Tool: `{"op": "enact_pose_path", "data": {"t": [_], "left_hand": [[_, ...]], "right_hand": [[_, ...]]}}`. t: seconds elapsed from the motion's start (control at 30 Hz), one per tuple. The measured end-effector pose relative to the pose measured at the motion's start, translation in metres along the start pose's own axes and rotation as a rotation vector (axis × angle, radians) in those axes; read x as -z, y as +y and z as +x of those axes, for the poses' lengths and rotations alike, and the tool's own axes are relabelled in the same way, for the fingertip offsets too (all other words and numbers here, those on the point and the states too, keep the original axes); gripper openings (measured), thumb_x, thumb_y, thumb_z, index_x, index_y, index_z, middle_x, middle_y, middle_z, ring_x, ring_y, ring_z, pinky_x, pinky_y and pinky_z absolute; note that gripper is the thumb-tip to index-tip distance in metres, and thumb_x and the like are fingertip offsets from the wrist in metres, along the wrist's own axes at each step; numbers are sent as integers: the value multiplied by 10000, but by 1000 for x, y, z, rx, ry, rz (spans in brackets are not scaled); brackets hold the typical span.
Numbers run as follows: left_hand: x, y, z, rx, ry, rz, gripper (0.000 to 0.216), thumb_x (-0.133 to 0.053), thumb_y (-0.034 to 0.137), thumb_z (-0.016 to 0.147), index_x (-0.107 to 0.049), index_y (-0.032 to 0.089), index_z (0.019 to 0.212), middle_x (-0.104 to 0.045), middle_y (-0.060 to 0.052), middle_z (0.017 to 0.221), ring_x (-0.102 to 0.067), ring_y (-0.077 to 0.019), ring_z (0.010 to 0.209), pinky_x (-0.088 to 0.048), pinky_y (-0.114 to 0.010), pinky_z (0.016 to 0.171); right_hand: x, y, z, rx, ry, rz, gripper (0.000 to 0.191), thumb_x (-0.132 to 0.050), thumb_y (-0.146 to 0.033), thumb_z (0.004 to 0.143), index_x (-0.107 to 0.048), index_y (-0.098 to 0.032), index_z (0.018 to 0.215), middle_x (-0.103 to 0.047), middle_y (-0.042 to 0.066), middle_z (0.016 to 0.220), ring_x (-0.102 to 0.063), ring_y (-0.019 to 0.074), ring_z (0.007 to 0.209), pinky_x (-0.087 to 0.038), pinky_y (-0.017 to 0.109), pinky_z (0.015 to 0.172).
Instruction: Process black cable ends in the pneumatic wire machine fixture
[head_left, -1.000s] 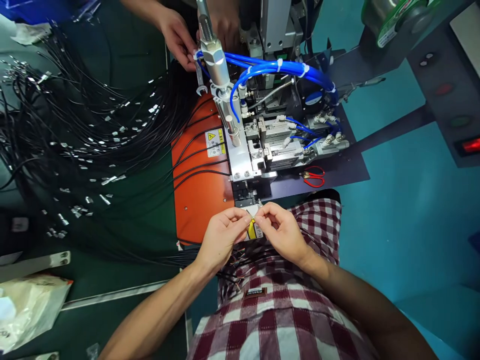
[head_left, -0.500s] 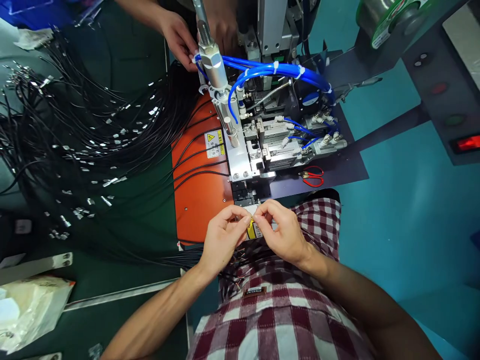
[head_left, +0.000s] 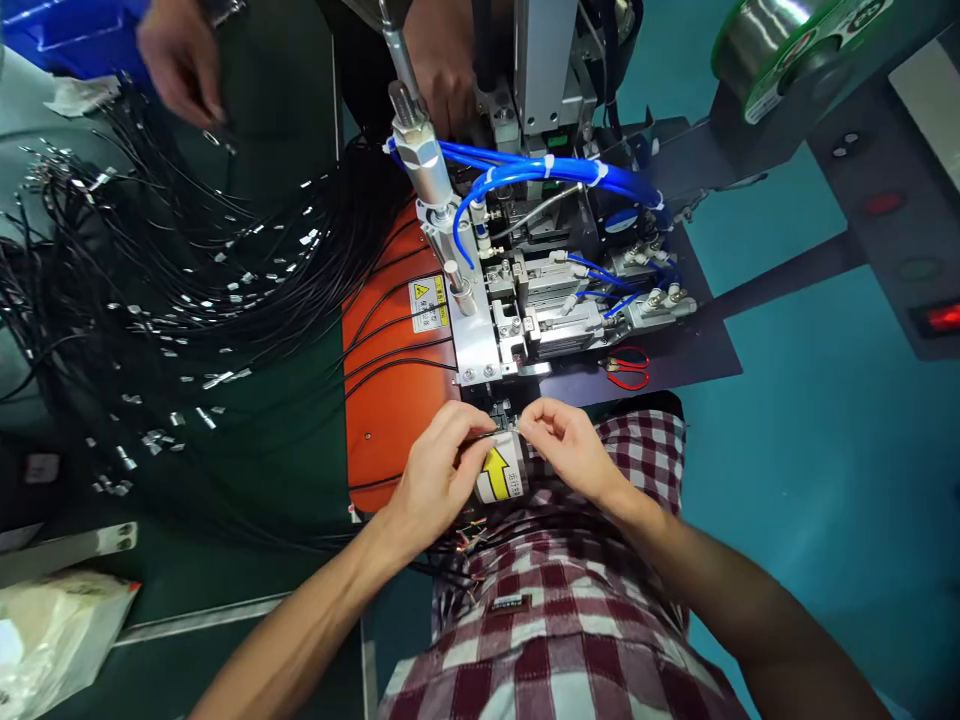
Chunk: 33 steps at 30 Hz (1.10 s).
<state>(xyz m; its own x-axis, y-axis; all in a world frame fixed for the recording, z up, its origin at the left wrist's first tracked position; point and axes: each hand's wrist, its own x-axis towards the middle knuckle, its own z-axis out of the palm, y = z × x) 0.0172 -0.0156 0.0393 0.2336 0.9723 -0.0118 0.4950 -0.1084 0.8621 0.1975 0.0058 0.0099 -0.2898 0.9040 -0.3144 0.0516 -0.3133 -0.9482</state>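
In the head view my left hand [head_left: 439, 468] pinches a black cable [head_left: 375, 484] close to its end, just above a white label with a yellow arrow [head_left: 496, 474]. My right hand [head_left: 564, 445] has thumb and forefinger pressed together at the thin wire ends of that cable; the fingertips hide most of them. Both hands are at the front of the machine [head_left: 480, 350], where a small dark guide block [head_left: 501, 412] sits. Several black cables lie across the orange plate [head_left: 397, 425] into the machine.
A big bundle of black cables [head_left: 322, 220] with shiny ends covers the left bench. Red-handled snips [head_left: 627, 370] lie right of the machine. A solder spool [head_left: 772, 50] hangs upper right. A co-worker's hand [head_left: 184, 65] is at upper left. Stripped cables [head_left: 471, 538] lie by my lap.
My hands have drawn slightly apart, uncovering the arrow label, and a cable now crosses the orange plate to my left hand. The co-worker's hand has moved left, away from the machine.
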Motion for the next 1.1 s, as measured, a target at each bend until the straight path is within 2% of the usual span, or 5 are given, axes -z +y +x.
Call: {"op": "enact_pose_path", "data": {"t": [0.13,0.37,0.57,1.1], "left_hand": [[2,-21,7,-189,61,258,197,-446,139,925,-629,177,986,-576,-55,906,-573,-145,837,-487,-257,750],[2,-43,12,-372,29,540,287,-392,128,929,-622,157,1099,-564,-59,846,-560,-148,738,-483,-248,644],[2,-46,12,-381,-2,531,335,-360,102,921,-607,146,1144,-588,-109,938,-588,-189,841,-511,-288,708],[2,-44,9,-377,-33,565,322,-392,72,892,-564,112,1162,-555,-119,944,-571,-202,864,-513,-300,714]], "right_hand": [[2,5,21,-7,36,-32,239,-611,-384,817,-565,-169,724,-422,-49,559,-337,87,507,-269,217,444],[1,15,29,-34,70,-62,242,-616,-393,811,-578,-168,730,-441,-43,564,-357,97,505,-287,226,451],[0,12,29,-59,82,-50,238,-615,-394,806,-575,-173,724,-429,-47,550,-349,95,495,-279,227,448],[0,19,30,-97,75,-46,234,-604,-389,814,-580,-167,745,-486,-35,600,-400,94,510,-334,224,478]]}}
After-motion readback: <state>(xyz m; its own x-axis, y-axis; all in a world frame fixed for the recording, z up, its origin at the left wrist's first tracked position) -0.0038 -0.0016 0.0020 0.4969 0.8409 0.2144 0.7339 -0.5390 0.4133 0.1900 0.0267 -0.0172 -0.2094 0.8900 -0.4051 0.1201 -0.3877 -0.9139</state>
